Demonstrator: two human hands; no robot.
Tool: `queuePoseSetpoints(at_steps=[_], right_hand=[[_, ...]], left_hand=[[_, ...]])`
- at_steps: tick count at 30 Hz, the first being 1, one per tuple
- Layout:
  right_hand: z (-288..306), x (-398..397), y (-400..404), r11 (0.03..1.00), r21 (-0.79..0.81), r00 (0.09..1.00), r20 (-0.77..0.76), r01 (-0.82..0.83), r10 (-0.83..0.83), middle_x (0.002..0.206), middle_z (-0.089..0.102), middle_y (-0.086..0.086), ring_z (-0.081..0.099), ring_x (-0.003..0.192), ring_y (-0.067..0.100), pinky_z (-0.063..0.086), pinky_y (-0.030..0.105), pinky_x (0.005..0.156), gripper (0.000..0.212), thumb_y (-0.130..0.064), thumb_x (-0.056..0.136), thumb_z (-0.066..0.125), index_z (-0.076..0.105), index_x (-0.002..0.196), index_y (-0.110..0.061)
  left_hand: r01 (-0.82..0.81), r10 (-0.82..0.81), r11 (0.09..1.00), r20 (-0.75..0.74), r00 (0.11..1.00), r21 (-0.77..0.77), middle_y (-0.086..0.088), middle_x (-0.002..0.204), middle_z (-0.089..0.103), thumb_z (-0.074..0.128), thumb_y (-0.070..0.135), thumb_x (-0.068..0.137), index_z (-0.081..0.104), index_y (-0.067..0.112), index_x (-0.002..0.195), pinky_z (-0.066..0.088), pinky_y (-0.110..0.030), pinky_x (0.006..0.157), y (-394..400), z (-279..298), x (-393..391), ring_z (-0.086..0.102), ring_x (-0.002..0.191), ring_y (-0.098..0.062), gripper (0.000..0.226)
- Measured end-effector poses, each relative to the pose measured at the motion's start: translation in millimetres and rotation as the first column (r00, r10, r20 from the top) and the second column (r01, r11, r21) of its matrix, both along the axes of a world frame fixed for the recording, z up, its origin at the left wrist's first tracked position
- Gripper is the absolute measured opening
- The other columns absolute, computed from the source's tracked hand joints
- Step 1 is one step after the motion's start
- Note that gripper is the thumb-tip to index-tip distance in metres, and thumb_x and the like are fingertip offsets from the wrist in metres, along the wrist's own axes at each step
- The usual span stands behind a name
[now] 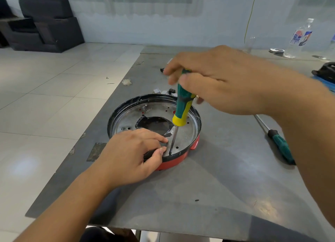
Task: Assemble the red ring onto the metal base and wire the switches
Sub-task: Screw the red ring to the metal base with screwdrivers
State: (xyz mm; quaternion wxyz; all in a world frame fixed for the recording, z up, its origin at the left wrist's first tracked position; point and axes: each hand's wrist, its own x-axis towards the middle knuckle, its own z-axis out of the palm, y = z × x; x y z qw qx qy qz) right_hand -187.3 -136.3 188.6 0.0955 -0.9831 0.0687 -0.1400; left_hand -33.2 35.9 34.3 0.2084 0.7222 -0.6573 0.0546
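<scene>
Screwdriver work is under way at the near edge of the metal base [184, 135], which is seated inside the red ring [174, 160] on the grey steel table [208, 187], directly ahead of the person. A green-and-yellow screwdriver [183, 107] is gripped near the top of its handle by the curled fingers of the right hand [223, 80]; its shaft runs steeply down and towards the person, and its tip is set close to the rim on the near side. The spot is flanked by the left hand [134, 154], which is laid over the black rim [116, 115], with thumb and forefinger pinching a small dark part beside the shaft; what that part is cannot be told. The left hand is nearer to the fastening point, while the right is held well above it. Turning along the shaft's own axis is judged to be what is called for, with the base kept steady. A second screwdriver [279, 142] lies apart on the right.
</scene>
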Motion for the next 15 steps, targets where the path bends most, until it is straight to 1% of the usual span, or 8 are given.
queuePoseSetpoints(at_steps=[1, 3, 4, 6, 8, 9, 12, 15], right_hand=[[1.9, -1.4, -2.5, 0.989, 0.151, 0.998, -0.056, -0.011, 0.02, 0.114, 0.068, -0.017, 0.063, 0.094, -0.007, 0.055, 0.026, 0.083, 0.039, -0.042, 0.097, 0.036, 0.059, 0.127, -0.034], [4.3, -2.9, -7.1, 0.924, 0.38, 0.992, -0.095, -0.047, 0.089, 0.119, 0.069, -0.015, 0.07, 0.1, -0.001, 0.06, 0.027, 0.086, 0.031, -0.032, 0.104, 0.046, 0.058, 0.133, -0.034], [5.3, -2.8, -6.9, 0.923, 0.38, 0.99, -0.093, -0.061, 0.104, 0.112, 0.072, -0.013, 0.073, 0.092, 0.002, 0.062, 0.028, 0.081, 0.026, -0.033, 0.104, 0.05, 0.06, 0.128, -0.034], [3.4, -2.4, -3.9, 0.967, 0.252, 0.997, -0.046, -0.044, 0.058, 0.088, 0.074, -0.015, 0.073, 0.067, 0.001, 0.061, 0.026, 0.07, 0.015, -0.041, 0.101, 0.055, 0.064, 0.11, -0.033], [-2.8, 0.4, 1.3, 0.995, 0.094, 0.998, 0.066, -0.028, 0.022, 0.069, 0.071, -0.013, 0.066, 0.051, 0.0, 0.053, 0.026, 0.058, 0.023, -0.046, 0.1, 0.053, 0.061, 0.094, -0.026], [-5.7, 2.0, 4.2, 0.999, 0.025, 0.993, 0.114, -0.02, 0.017, 0.065, 0.069, -0.007, 0.064, 0.051, 0.002, 0.05, 0.028, 0.057, 0.029, -0.049, 0.1, 0.049, 0.059, 0.09, -0.024], [-5.3, 4.4, 8.2, 0.997, -0.075, 0.998, 0.069, 0.012, -0.006, 0.073, 0.068, -0.006, 0.061, 0.067, 0.007, 0.044, 0.03, 0.059, 0.03, -0.052, 0.102, 0.039, 0.057, 0.098, -0.029], [3.4, 2.4, 2.8, 0.983, 0.184, 0.995, -0.095, 0.018, 0.0, 0.105, 0.07, -0.01, 0.068, 0.081, 0.003, 0.055, 0.034, 0.079, 0.027, -0.034, 0.103, 0.04, 0.054, 0.127, -0.034]], left_hand=[[0.0, 0.0, 1.0, 0.004, 1.0, -0.004, 0.022, 0.119, 0.075, 0.04, 0.043, 0.098, 0.083, 0.031, 0.101, 0.061, -0.033, 0.077, 0.2, -0.2, -0.2, 0.069, 0.109, -0.003, 0.045], [-0.004, 0.004, 1.0, -0.001, 1.0, -0.008, 0.022, 0.118, 0.074, 0.041, 0.043, 0.098, 0.083, 0.031, 0.1, 0.06, -0.033, 0.076, 0.5, -0.5, -1.1, 0.069, 0.11, -0.002, 0.044], [-0.009, 0.009, 1.0, -0.008, 1.0, -0.011, 0.023, 0.118, 0.074, 0.041, 0.043, 0.098, 0.083, 0.03, 0.1, 0.06, -0.033, 0.076, 0.7, -0.4, -1.6, 0.068, 0.11, -0.002, 0.044], [-0.013, 0.013, 1.0, -0.017, 1.0, -0.012, 0.023, 0.119, 0.074, 0.04, 0.044, 0.097, 0.083, 0.03, 0.1, 0.06, -0.033, 0.077, 0.8, -0.1, -2.2, 0.068, 0.109, -0.002, 0.045], [-0.016, 0.016, 1.0, -0.019, 1.0, -0.002, 0.024, 0.12, 0.074, 0.039, 0.044, 0.097, 0.083, 0.03, 0.099, 0.059, -0.033, 0.078, 0.7, 0.1, -2.4, 0.068, 0.11, -0.002, 0.047], [-0.017, 0.017, 1.0, -0.018, 1.0, 0.004, 0.024, 0.12, 0.073, 0.038, 0.045, 0.097, 0.083, 0.03, 0.099, 0.059, -0.034, 0.079, 0.6, 0.4, -2.4, 0.068, 0.111, -0.003, 0.047], [-0.018, 0.018, 1.0, -0.02, 1.0, 0.005, 0.022, 0.12, 0.074, 0.038, 0.045, 0.097, 0.083, 0.029, 0.099, 0.059, -0.035, 0.079, 0.9, 0.9, -2.8, 0.068, 0.112, -0.006, 0.048], [-0.006, 0.006, 1.0, -0.008, 1.0, -0.002, 0.021, 0.12, 0.075, 0.04, 0.044, 0.097, 0.083, 0.028, 0.099, 0.06, -0.035, 0.08, 1.7, 0.7, -2.5, 0.069, 0.113, -0.006, 0.046]])
